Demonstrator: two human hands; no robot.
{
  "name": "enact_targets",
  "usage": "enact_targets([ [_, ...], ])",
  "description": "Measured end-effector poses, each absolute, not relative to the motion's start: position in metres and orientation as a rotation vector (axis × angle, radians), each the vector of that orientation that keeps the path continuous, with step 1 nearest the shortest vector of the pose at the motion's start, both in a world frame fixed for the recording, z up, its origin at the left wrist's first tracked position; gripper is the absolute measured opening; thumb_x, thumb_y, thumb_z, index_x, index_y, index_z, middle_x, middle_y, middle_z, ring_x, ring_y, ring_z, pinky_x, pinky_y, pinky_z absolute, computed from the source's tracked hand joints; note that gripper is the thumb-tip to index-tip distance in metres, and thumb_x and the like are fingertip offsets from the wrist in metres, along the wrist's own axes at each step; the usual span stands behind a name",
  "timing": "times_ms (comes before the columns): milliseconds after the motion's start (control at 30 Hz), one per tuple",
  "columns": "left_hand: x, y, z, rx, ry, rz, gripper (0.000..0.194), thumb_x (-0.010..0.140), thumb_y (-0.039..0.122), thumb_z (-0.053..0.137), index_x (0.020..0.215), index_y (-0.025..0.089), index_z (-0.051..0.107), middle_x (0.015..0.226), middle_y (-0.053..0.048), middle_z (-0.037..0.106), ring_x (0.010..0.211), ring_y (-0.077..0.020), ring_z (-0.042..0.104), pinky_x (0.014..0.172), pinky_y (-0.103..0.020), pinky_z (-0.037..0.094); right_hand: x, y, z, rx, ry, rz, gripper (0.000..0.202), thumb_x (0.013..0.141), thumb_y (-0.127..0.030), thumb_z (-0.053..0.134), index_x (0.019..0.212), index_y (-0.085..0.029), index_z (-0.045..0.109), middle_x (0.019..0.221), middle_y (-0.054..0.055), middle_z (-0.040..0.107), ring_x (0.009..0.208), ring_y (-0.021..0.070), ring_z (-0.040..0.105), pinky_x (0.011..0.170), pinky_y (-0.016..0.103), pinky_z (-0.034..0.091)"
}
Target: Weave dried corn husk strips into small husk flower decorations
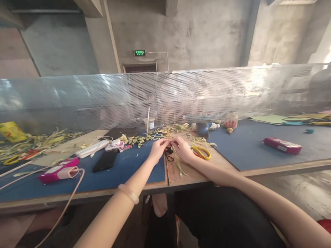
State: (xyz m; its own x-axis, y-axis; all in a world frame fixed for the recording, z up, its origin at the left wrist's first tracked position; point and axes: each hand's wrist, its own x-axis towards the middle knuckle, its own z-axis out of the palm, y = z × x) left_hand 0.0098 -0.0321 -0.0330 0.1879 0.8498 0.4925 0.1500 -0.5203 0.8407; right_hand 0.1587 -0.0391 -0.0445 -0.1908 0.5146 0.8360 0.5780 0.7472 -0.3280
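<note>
Over the seam between the blue mat and the tan board, my left hand [157,151] and my right hand [182,148] meet fingertip to fingertip. Both are closed in a pinch on something small and dark that my fingers mostly hide. Just below them lies a thin black cord loop [170,158]. A pale green dried leaf strip [180,167] trails under my right hand onto the board. Yellow-handled scissors [203,153] rest right of that hand, partly hidden behind my forearm.
Left on the blue mat [144,172] are a black phone [105,160], a magenta box [59,170] with a cable, and small green pieces [141,140]. A plastic cup [150,123] stands behind. Another magenta box [282,145] lies right. A perforated metal screen [207,89] bounds the table.
</note>
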Motion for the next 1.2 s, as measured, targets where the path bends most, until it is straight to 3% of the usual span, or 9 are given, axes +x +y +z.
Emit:
enact_targets([
  [200, 0.012, -0.033, -0.033, 1.904, 0.988, 1.411, 0.027, 0.078, 0.039, 0.049, 0.082, 0.015, 0.061, 0.073, -0.006, 0.066, 0.07, -0.0175, 0.062, 0.056, -0.024, 0.046, 0.158, -0.036, -0.046, -0.872, -1.847, -0.026, 0.008, 0.082, -0.019, 0.044, 0.08, -0.019, 0.052, 0.079, 0.004, 0.055, 0.075, 0.0171, 0.051, 0.072, 0.031, 0.042],
  [333, 0.012, -0.036, -0.03, 2.004, 1.063, 1.556, 0.02, 0.079, 0.03, 0.05, 0.092, 0.018, 0.058, 0.084, -0.005, 0.064, 0.072, -0.0154, 0.059, 0.065, -0.026, 0.045, 0.159, -0.033, -0.045, -0.932, -1.78, 0.02, 0.009, 0.082, -0.022, 0.044, 0.077, -0.019, 0.051, 0.077, 0.005, 0.054, 0.073, 0.0178, 0.051, 0.069, 0.032, 0.042],
  [467, 0.012, -0.039, -0.029, 2.165, 1.074, 1.576, 0.014, 0.077, 0.027, 0.053, 0.087, 0.022, 0.061, 0.089, -0.003, 0.061, 0.071, -0.0141, 0.055, 0.067, -0.025, 0.043, 0.161, -0.035, -0.042, -0.977, -1.713, 0.097, 0.012, 0.082, -0.026, 0.045, 0.076, -0.018, 0.051, 0.077, 0.005, 0.056, 0.072, 0.017, 0.052, 0.069, 0.031, 0.043],
  [767, 0.014, -0.048, -0.028, 2.475, 1.115, 1.556, 0.022, 0.084, 0.027, 0.045, 0.1, 0.024, 0.06, 0.093, -0.004, 0.059, 0.073, -0.0144, 0.055, 0.065, -0.024, 0.043, 0.162, -0.041, -0.037, -0.975, -1.666, 0.27, 0.018, 0.082, -0.032, 0.045, 0.079, -0.017, 0.053, 0.077, 0.004, 0.061, 0.071, 0.0149, 0.056, 0.068, 0.029, 0.044],
  [1200, 0.014, -0.041, -0.034, 2.508, 1.133, 1.552, 0.02, 0.082, 0.025, 0.047, 0.091, 0.022, 0.064, 0.086, -0.004, 0.06, 0.07, -0.0142, 0.054, 0.064, -0.025, 0.041, 0.161, -0.041, -0.038, -0.912, -1.711, 0.328, 0.021, 0.083, -0.034, 0.045, 0.082, -0.016, 0.055, 0.08, 0.004, 0.061, 0.072, 0.0145, 0.056, 0.069, 0.028, 0.044],
])
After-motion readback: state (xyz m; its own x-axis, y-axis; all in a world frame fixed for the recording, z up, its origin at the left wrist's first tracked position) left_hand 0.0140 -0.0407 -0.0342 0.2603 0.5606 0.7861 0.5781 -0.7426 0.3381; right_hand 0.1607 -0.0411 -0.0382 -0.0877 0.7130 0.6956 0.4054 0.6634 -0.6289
